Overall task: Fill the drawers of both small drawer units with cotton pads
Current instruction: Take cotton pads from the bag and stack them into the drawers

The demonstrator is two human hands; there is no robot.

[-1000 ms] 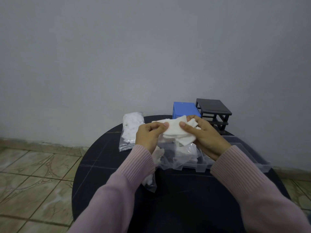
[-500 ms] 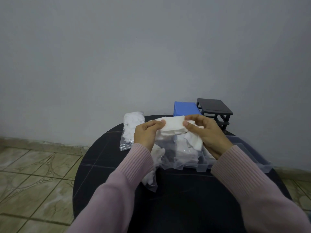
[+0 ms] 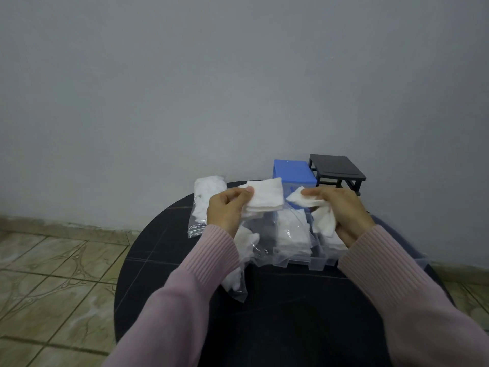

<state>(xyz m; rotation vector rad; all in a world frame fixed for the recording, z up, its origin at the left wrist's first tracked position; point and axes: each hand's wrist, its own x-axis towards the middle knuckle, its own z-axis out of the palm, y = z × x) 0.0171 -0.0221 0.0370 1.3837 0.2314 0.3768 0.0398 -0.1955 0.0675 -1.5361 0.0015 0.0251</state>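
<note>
White cotton is split between the two hands, which are held apart above the round black surface (image 3: pixel 277 313). The left hand (image 3: pixel 226 211) pinches a small squared stack of white cotton pads (image 3: pixel 264 198) between thumb and fingers; the right hand (image 3: pixel 341 210) is closed round a looser bunch of white cotton pads (image 3: pixel 321 221), some hanging down from the palm.

Taking the blue plastic drawer unit (image 3: pixel 293 172) as the landmark: both handfuls hover just in front of it, the black drawer-unit frame (image 3: pixel 336 170) stands just to its right, and the clear plastic drawers (image 3: pixel 315 260) lie in front of it under the hands, already holding some white pads.

The step in hand looks like sorting a handful into neat portions for a drawer. To do it well, square the edges of each stack first, lay it flat into a drawer without crumpling, and keep the loose hanging pads from dropping onto the surface.

Counted: two drawer units. One clear plastic bag of cotton (image 3: pixel 205 202) lies to the left of the blue unit, and another opened clear bag (image 3: pixel 238 274) lies in front of it beneath the left wrist. The number of drawers and of pads cannot be told.
</note>
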